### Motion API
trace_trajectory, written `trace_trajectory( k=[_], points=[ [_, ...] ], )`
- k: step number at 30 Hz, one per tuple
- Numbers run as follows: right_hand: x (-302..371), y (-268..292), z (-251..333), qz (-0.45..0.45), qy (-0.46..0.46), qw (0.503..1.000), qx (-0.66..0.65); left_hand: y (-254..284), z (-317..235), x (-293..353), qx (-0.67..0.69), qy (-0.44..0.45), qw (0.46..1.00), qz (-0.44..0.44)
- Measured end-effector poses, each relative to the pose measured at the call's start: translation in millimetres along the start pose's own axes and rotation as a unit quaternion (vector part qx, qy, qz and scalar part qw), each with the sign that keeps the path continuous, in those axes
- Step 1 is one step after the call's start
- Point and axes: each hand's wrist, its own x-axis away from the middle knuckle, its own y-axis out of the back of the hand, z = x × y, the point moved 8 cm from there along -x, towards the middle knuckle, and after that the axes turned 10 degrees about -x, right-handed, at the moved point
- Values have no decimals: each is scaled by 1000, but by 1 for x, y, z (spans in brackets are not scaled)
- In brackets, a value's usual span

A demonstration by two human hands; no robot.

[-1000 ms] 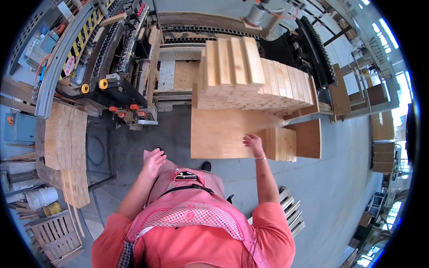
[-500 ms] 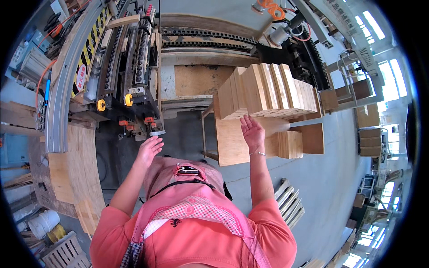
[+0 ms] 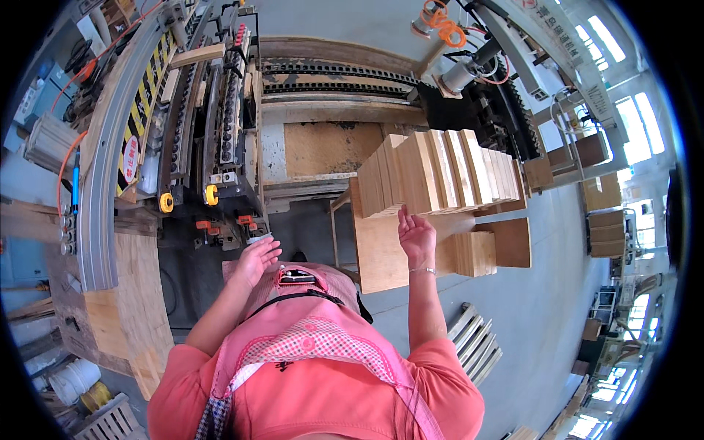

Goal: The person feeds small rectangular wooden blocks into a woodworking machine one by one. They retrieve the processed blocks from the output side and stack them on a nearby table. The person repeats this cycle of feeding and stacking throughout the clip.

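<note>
My right hand point(image 3: 417, 238) is open, palm up with fingers stretched, just in front of a row of stacked wooden boards point(image 3: 419, 176) on a wooden table point(image 3: 378, 253). Whether its fingertips touch the nearest boards I cannot tell. Nothing lies in the palm. My left hand point(image 3: 257, 261) is open too and holds nothing; it hovers in front of my apron, near the front end of the machine with orange-red clamps point(image 3: 246, 220). A smaller stack of wooden pieces point(image 3: 475, 254) sits on the table to the right of my right hand.
A long machine with yellow knobs point(image 3: 212, 195) and a grey metal rail point(image 3: 99, 220) runs along the left. A wooden panel point(image 3: 136, 293) lies beside me at left. Slatted wood point(image 3: 475, 345) rests on the floor at right. An orange coiled hose point(image 3: 444, 26) hangs at the far side.
The boards, table and machine sit slightly lower in the view. My left hand has moved a little down and right; my right hand has shifted slightly down. Both stay open.
</note>
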Motion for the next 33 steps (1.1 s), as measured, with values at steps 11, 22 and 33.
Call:
trace_trajectory(
  k=[11,22,33],
  points=[
    [7,-10,-28,-15,-17,999,-37,-13,-30,-31,-19,13,999,43],
    [52,-53,-63,-26,-72,894,442,-5,-61,-54,-57,15,992,114],
    [93,-95,-17,-32,42,814,579,-312,-73,-96,-243,-68,909,333]
  ],
)
